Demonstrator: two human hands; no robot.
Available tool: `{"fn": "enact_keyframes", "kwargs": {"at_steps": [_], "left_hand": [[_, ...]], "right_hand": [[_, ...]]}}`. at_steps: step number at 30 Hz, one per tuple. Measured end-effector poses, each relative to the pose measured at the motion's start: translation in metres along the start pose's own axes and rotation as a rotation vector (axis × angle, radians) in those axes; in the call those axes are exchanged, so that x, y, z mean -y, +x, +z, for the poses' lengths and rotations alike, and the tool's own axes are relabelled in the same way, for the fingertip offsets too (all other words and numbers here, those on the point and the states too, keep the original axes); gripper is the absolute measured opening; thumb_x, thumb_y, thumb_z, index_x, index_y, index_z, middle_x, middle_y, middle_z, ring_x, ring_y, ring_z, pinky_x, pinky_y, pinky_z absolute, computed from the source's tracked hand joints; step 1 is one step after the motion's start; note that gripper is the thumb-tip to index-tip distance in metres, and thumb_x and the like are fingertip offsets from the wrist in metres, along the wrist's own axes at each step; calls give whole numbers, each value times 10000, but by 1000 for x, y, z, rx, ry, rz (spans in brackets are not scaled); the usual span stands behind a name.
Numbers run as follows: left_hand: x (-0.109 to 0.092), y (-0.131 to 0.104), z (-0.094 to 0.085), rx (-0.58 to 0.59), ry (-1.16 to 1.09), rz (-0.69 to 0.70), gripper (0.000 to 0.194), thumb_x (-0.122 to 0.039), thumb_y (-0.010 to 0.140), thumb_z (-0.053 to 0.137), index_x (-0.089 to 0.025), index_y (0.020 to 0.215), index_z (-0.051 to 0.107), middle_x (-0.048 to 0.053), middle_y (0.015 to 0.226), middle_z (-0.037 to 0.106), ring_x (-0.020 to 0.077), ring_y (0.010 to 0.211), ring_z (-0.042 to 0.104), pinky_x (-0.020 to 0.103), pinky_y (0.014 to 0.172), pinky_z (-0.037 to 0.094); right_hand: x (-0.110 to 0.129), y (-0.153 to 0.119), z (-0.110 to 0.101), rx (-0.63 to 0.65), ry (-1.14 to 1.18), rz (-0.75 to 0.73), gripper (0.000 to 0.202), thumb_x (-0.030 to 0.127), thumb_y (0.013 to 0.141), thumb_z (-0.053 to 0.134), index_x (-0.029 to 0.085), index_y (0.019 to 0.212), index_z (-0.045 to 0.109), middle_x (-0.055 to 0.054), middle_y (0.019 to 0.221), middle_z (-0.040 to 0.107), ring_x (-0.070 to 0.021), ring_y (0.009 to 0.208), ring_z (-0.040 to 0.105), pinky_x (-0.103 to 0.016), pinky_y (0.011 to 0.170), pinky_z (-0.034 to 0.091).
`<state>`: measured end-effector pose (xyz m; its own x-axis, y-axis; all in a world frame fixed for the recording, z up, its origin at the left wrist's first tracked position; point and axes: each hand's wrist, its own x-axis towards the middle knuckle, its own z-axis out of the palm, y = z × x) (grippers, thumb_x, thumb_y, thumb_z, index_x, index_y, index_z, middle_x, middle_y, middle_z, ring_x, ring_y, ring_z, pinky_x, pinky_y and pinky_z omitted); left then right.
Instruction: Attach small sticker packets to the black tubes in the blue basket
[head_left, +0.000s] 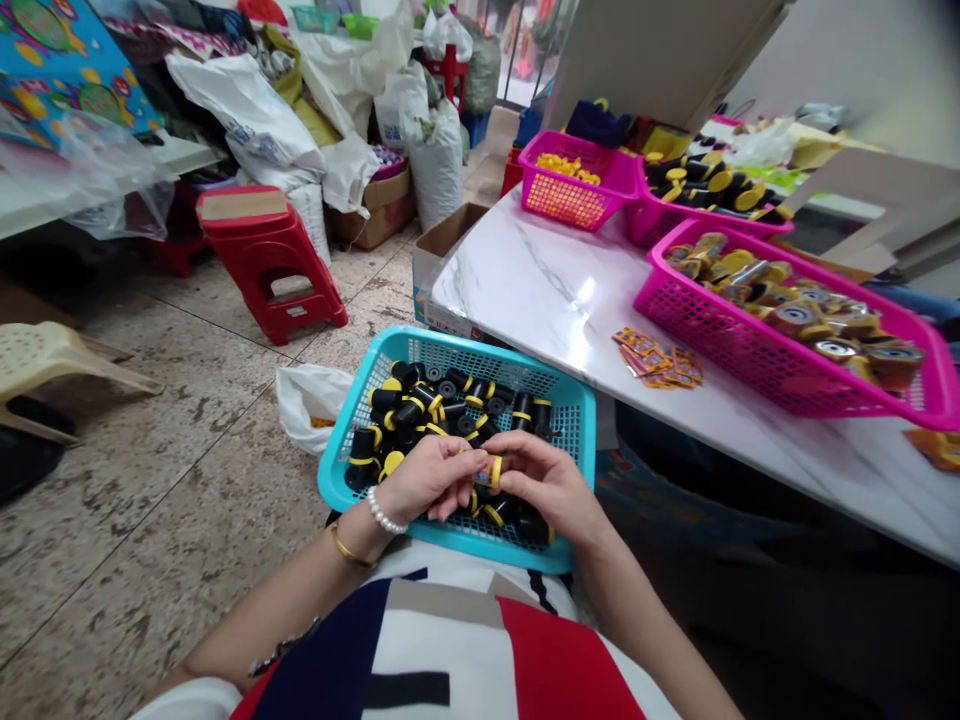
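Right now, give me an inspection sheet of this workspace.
Surface: white marble-look table, mostly bare near its left end.
Job's things: turquoise basket on the lap, holding black and yellow caps.
Clutter: three pink baskets of parts; small orange packets.
Grippers: left hand and right hand together hold a small yellow and black piece in their fingers.
Cables: nothing seen.
Surroundings: red stool, white sacks, cardboard boxes, speckled floor.

A small yellow-banded black cylinder (489, 471) lies sideways, pinched above the turquoise basket (577, 420).
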<state>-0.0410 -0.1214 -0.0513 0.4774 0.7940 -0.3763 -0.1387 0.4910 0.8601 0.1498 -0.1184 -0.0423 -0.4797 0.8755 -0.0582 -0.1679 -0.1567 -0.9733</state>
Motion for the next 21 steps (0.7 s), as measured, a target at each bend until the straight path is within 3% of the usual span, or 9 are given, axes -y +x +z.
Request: {"fn": "enact_keyframes", "kwargs": {"at_steps": [5, 8, 11, 15, 18, 21], "left_hand": [[2, 0, 0, 98, -216, 18, 396, -484, 785, 641, -136, 957, 564, -16, 538, 630, 64, 285, 479, 128, 256, 308], [3, 1, -1, 137, -305, 11, 363, -441, 752, 695, -136, 889, 554, -13, 559, 635, 59, 299, 487, 129, 269, 337], [6, 3, -2, 77, -302, -11, 328, -416, 749, 708, -150, 801, 522, -27, 528, 617, 57, 289, 471, 126, 262, 329], [9, 4, 1, 39, -270, 1, 360, -476, 767, 673, -154, 786, 515, -32, 479, 583, 59, 282, 446, 127, 259, 313], [10, 1, 8, 7, -235, 29, 387, -529, 790, 623, -156, 804, 522, -58, 425, 510, 49, 266, 394, 122, 256, 260], [13, 4, 13, -52, -213, 9, 431, -577, 733, 657, -170, 798, 531, -41, 505, 556, 36, 269, 384, 130, 257, 227]], "right_hand": [[-8, 0, 11, -188, -75, -149, 83, 220, 705, 777, 223, 770, 726, -19, 834, 614, -150, 673, 642, -295, 554, 598], [-11, -2, 14, -262, -76, -188, 54, 222, 725, 762, 220, 753, 715, -11, 800, 615, -139, 615, 645, -286, 533, 598], [-11, -4, 15, -248, -145, -178, 139, 238, 775, 715, 241, 914, 711, -34, 948, 629, -130, 655, 650, -297, 610, 600], [-6, -6, 21, -228, -478, -250, 369, 216, 761, 715, 276, 1120, 658, -73, 1176, 576, -171, 870, 648, -298, 729, 582], [-5, -9, 28, -286, -727, -329, 328, 206, 791, 662, 266, 1113, 664, -91, 1126, 593, -201, 948, 629, -303, 751, 577], [-16, -7, 31, -335, -801, -388, 343, 153, 786, 605, 288, 1094, 671, -74, 994, 630, -176, 796, 645, -281, 663, 574]]}}
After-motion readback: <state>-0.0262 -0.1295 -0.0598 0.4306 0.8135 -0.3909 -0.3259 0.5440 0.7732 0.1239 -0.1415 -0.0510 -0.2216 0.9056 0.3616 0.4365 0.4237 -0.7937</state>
